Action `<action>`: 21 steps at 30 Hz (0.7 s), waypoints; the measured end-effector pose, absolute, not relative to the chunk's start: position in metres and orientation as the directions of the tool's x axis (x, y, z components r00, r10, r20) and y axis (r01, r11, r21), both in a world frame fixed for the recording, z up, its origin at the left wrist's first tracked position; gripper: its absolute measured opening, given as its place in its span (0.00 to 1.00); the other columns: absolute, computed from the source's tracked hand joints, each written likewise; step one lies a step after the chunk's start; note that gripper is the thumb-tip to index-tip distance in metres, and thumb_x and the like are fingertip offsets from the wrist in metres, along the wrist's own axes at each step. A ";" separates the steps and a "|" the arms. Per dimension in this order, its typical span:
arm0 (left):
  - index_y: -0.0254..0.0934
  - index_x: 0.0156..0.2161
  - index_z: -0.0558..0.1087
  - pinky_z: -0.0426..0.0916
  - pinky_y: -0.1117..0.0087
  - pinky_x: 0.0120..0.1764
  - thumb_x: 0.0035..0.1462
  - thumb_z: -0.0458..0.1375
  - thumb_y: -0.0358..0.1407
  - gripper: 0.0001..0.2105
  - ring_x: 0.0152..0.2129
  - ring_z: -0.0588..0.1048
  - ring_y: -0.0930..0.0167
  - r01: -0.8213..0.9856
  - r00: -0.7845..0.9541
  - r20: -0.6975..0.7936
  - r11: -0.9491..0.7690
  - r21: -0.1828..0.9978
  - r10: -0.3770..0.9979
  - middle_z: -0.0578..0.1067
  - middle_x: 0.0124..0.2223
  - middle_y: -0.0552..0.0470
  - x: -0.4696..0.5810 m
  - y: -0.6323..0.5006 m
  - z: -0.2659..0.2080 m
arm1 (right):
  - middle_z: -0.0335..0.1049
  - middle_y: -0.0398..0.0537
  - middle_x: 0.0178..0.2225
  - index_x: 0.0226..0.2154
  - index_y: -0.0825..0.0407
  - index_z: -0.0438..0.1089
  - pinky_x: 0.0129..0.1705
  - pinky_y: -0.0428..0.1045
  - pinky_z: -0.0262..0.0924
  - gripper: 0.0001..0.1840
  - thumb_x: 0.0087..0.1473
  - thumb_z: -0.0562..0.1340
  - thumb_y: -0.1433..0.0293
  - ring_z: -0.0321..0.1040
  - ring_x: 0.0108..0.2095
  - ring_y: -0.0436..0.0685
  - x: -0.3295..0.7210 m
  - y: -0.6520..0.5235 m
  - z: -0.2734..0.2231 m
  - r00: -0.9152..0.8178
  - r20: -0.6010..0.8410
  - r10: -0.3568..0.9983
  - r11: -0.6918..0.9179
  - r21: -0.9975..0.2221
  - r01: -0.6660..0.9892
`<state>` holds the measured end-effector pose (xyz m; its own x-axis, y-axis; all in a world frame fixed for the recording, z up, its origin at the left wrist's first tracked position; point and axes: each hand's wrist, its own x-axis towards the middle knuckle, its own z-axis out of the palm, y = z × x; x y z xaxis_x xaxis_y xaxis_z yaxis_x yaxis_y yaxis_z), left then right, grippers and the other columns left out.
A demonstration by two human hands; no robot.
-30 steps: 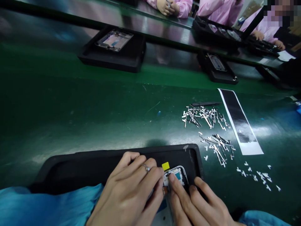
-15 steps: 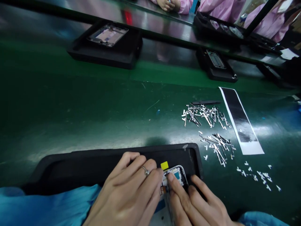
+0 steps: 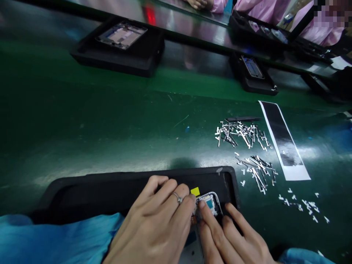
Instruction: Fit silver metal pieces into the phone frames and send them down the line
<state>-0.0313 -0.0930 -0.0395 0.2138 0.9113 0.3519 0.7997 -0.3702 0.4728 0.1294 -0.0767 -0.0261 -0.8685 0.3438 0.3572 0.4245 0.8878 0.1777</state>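
An opened smartphone [image 3: 210, 202], with bare inner parts and a pale rounded frame, lies in a black foam tray [image 3: 104, 187] at the bottom middle. My left hand [image 3: 159, 223], a ring on one finger, is closed over its left side with bent fingers; the fingertips are partly hidden. From the right, my right hand [image 3: 231, 234] grips the phone, its index fingertip pressed onto the parts near the top end. A yellow tab [image 3: 195, 191] sticks out at the phone's top left edge. Much of the phone's lower part is covered by both hands.
Right of the tray lie small metallic strips in piles [image 3: 244, 132], loose white pieces [image 3: 309, 207], dark tweezers [image 3: 243, 118] and a black-and-white sheet [image 3: 283, 143]. Farther back, black trays [image 3: 123, 64] hold phone frames. People in pink sleeves [image 3: 261, 9] sit across the bench.
Both hands and the phone appear slightly farther right, and the whole view has shifted a little. The left fingers and the right index fingertip remain on the phone.
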 end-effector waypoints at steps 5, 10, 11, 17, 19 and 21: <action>0.36 0.24 0.68 0.57 0.63 0.36 0.56 0.35 0.26 0.20 0.21 0.64 0.70 0.800 0.233 0.391 -0.404 0.444 0.891 0.69 0.23 0.53 -0.032 -0.091 -0.042 | 0.71 0.48 0.33 0.30 0.57 0.64 0.29 0.46 0.67 0.18 0.54 0.42 0.84 0.67 0.22 0.48 0.127 -0.076 -0.024 -0.907 0.311 0.283 0.893 0.259 0.368; 0.36 0.32 0.70 0.54 0.63 0.43 0.57 0.35 0.26 0.20 0.26 0.67 0.70 0.831 0.294 0.419 -0.446 0.331 0.859 0.71 0.28 0.53 -0.036 -0.094 -0.040 | 0.70 0.50 0.36 0.31 0.58 0.65 0.31 0.48 0.67 0.18 0.55 0.42 0.82 0.67 0.24 0.49 0.132 -0.077 -0.028 -0.907 0.307 0.290 0.908 0.213 0.362; 0.36 0.33 0.70 0.53 0.63 0.44 0.58 0.35 0.26 0.20 0.26 0.67 0.70 0.833 0.315 0.421 -0.460 0.308 0.851 0.71 0.28 0.53 -0.037 -0.095 -0.040 | 0.70 0.50 0.35 0.30 0.58 0.65 0.31 0.49 0.66 0.18 0.56 0.42 0.81 0.66 0.22 0.49 0.131 -0.077 -0.030 -0.883 0.354 0.308 0.901 0.189 0.390; 0.37 0.29 0.68 0.53 0.64 0.42 0.58 0.38 0.29 0.17 0.26 0.65 0.71 0.815 0.321 0.419 -0.473 0.334 0.849 0.69 0.28 0.54 -0.040 -0.098 -0.043 | 0.71 0.49 0.33 0.28 0.57 0.65 0.28 0.50 0.64 0.15 0.54 0.45 0.81 0.62 0.17 0.49 0.125 -0.078 -0.040 -0.769 0.521 0.370 0.863 0.114 0.493; 0.38 0.27 0.67 0.55 0.66 0.39 0.57 0.39 0.28 0.15 0.27 0.64 0.71 0.796 0.262 0.371 -0.417 0.439 0.891 0.69 0.28 0.55 -0.040 -0.097 -0.044 | 0.71 0.49 0.33 0.28 0.57 0.65 0.28 0.49 0.64 0.15 0.54 0.45 0.81 0.62 0.18 0.49 0.124 -0.077 -0.038 -0.790 0.496 0.359 0.871 0.124 0.474; 0.38 0.28 0.65 0.56 0.69 0.39 0.56 0.41 0.25 0.13 0.27 0.65 0.73 0.756 0.218 0.333 -0.374 0.537 0.918 0.68 0.29 0.56 -0.040 -0.096 -0.044 | 0.71 0.49 0.32 0.28 0.57 0.64 0.29 0.49 0.64 0.16 0.54 0.44 0.82 0.62 0.18 0.49 0.124 -0.077 -0.036 -0.796 0.486 0.360 0.874 0.121 0.470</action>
<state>-0.0404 -0.0960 -0.0442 0.2180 0.9175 0.3326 0.7561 -0.3742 0.5369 0.1242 -0.0770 -0.0363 -0.7961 0.3604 0.4861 0.4698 0.8745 0.1210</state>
